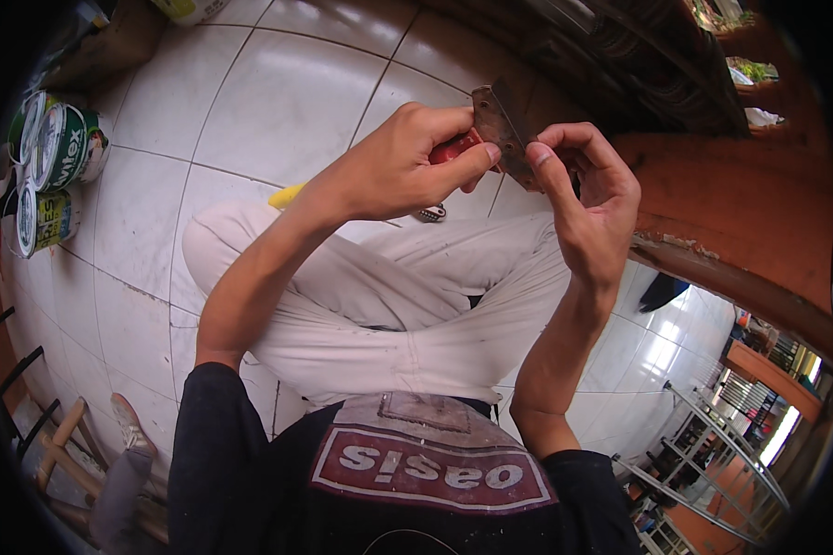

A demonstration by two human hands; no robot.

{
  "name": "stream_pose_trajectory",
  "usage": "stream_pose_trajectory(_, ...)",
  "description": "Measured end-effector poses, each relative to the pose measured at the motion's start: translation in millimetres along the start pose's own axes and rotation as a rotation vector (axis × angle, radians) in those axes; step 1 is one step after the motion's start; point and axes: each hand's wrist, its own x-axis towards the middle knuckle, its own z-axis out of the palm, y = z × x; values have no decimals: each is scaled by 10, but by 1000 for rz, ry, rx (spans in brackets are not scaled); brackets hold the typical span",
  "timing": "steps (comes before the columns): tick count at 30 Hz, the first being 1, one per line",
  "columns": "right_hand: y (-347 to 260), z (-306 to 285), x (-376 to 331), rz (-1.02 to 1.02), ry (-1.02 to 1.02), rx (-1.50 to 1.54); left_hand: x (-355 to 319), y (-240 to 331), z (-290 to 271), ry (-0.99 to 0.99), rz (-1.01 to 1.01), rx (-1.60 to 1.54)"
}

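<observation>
My left hand (398,162) is closed around a red object (453,148), mostly hidden by the fingers. Its thumb presses toward a brown, rusty metal hinge (496,116) with holes in its leaf. At the hinge's right edge, the thumb and forefinger of my right hand (583,185) pinch its lower end; the other fingers curl behind. Both hands are raised above my crossed legs. A yellow object (287,195) shows beyond my left knee, partly covered by my left forearm. Below the hands, a small dark item with holes (431,213) lies on the floor.
White floor tiles (287,92) spread around me. Several paint pails (60,153) stand at the far left. An orange-brown wooden frame (722,199) runs along the right. Wooden bars (60,444) and another person's leg (130,472) are at the lower left; a metal rack (713,444) is lower right.
</observation>
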Motion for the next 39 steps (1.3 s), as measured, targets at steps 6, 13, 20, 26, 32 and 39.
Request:
stream_pose_trajectory(6, 44, 40, -17, -45, 24, 17, 4, -11, 12, 15, 15, 8)
stream_pose_trajectory(13, 49, 83, -12, -28, 22, 88, 0, -17, -11, 33, 30, 1)
stream_pose_trajectory(20, 20, -99, 41, 26, -12, 327, 53, -74, -53, 133, 29, -121)
stream_pose_trajectory(26, 98, 129, -35, -49, 57, 260, 71, -114, -110, 130, 39, -173)
stream_pose_trajectory(32, 74, 243, 138, -71, 74, 195, 79, -128, -46, 128, 64, -195)
stream_pose_trajectory(39, 85, 293, 163, -30, 90, 236, 50, -102, -82, 96, 31, -161)
